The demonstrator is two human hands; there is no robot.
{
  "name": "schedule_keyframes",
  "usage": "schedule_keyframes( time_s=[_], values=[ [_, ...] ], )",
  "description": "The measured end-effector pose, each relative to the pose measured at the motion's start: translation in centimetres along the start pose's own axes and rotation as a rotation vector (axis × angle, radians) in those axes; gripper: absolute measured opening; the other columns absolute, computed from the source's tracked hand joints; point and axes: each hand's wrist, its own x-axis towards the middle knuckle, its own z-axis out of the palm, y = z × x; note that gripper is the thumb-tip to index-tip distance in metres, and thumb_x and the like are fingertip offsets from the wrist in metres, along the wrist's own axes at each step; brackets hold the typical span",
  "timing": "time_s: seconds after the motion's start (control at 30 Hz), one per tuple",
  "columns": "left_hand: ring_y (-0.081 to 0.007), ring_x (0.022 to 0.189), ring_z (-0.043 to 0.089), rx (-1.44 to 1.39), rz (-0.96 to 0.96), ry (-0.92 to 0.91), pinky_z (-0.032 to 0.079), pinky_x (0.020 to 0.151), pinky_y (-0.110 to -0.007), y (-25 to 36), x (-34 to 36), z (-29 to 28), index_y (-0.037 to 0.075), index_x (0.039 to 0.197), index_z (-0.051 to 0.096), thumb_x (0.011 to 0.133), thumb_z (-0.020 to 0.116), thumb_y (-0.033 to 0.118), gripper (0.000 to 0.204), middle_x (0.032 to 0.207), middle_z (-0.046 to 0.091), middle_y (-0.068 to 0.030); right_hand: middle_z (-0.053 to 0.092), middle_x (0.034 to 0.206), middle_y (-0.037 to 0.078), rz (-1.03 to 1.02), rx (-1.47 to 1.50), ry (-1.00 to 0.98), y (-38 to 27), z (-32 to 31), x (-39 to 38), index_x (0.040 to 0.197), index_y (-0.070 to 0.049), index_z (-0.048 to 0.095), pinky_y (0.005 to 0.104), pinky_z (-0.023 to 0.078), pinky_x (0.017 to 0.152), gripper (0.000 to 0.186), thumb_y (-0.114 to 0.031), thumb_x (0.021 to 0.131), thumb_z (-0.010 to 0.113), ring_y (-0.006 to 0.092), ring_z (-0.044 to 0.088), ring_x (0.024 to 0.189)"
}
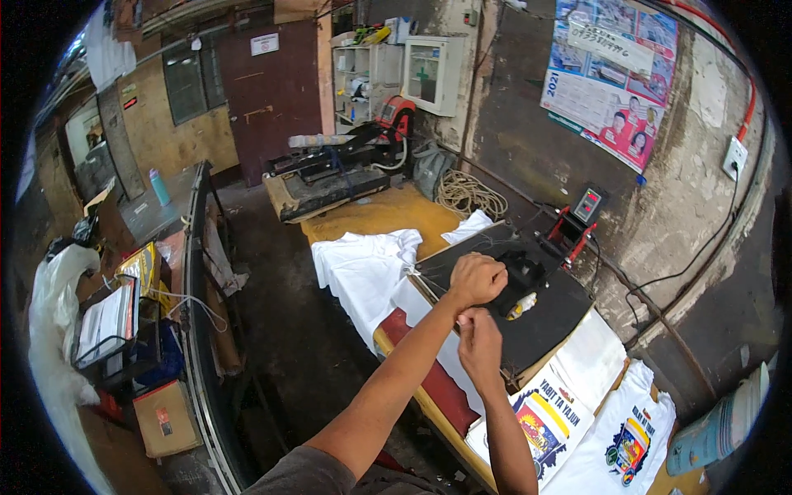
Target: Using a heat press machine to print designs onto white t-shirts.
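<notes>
While the flat black rectangular heat-press plate (546,337) slants lengthwise from far left to near right, the bare left hand (478,279) reaches farther over it than the bare right hand (480,337), both curled at its left side, whether around anything I cannot tell.

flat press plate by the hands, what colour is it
The flat press plate is black; head view.
</notes>
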Motion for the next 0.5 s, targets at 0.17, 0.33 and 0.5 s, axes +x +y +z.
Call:
schedule_keyframes(
  time_s=[0.17,0.33,0.5],
  values=[
    [-0.0315,0.068,0.061,0.047,0.024,-0.119,0.048,0.066,-0.042,-1.0,0.0,-0.7,0.008,0.063,0.061,0.071,0.059,0.025,0.018,0.066,0.063,-0.0113,0.053,0.097,0.017,-0.209,-0.244,0.138,-1.0,-2.0,3.7,0.082,0.001,0.051,0.0451,0.041,0.080,0.012,-0.008,0.084,0.058,0.0362,0.050,0.089],
    [-0.0325,0.071,0.060,-0.044,0.034,-0.073,0.047,0.067,-0.041,-1.7,-0.3,-0.1,0.007,0.067,0.063,0.068,0.061,0.026,0.019,0.070,0.063,-0.0123,0.056,0.111,0.021,0.057,-0.354,0.053,0.7,-0.9,5.0,0.122,-0.003,0.050,0.0467,0.041,0.089,0.038,-0.026,0.092,0.049,0.0405,0.052,0.102],
    [-0.0328,0.075,0.059,-0.096,0.106,-0.170,0.046,0.068,-0.042,-2.4,-0.7,-0.6,0.004,0.071,0.061,0.070,0.061,0.027,0.023,0.077,0.061,-0.0151,0.062,0.102,0.024,0.228,-0.637,-0.105,-0.5,-0.3,6.5,0.133,-0.008,0.045,0.0465,0.044,0.086,0.050,-0.038,0.092,0.048,0.0408,0.059,0.096]
  ],
)
